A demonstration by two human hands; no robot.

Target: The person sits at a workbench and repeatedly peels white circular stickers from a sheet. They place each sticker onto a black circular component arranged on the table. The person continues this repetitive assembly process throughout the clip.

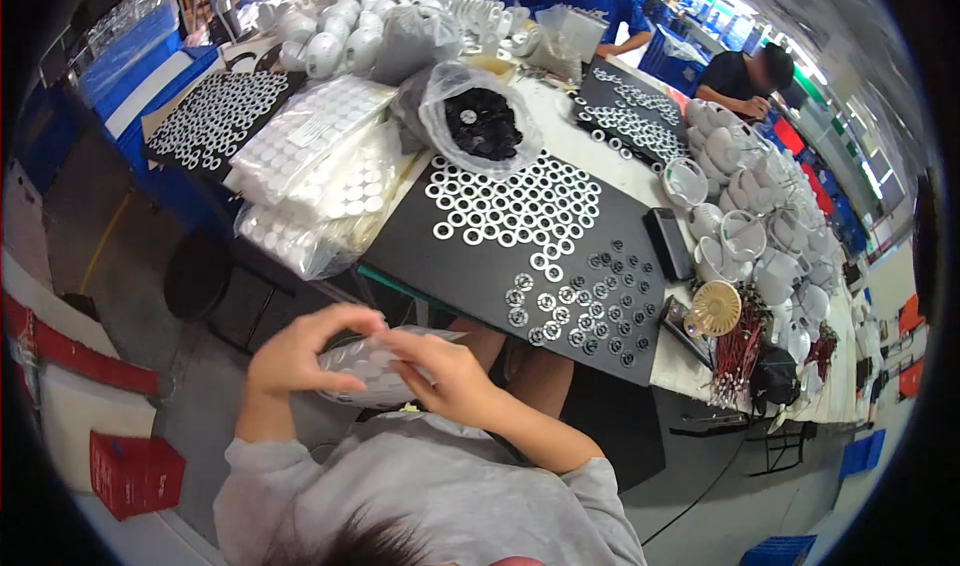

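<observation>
Two hands, head view. Left hand (300,354): thumb and forefinger arched apart, forefinger tip meeting the fingertips of the right hand (455,378); whether either grip pinches anything cannot be told. Clear plastic pack of white discs (372,368) lies below both hands, over the lap, off the near edge of the worktop (556,131); the lap probably bears its weight.

Black board (450,278) lies along the worktop's near edge. White rings (540,206) cover its far half, dark discs (600,308) its near right corner; single-layer spread presumably keeps each piece separately reachable.

Containers: clear bag (437,116) at the board's far edge, mouth gaping, black parts (490,138) inside, likely so for easy access. Flat clear packs (310,131), stacked by the worktop's left edge, hold white discs in rows.
</observation>
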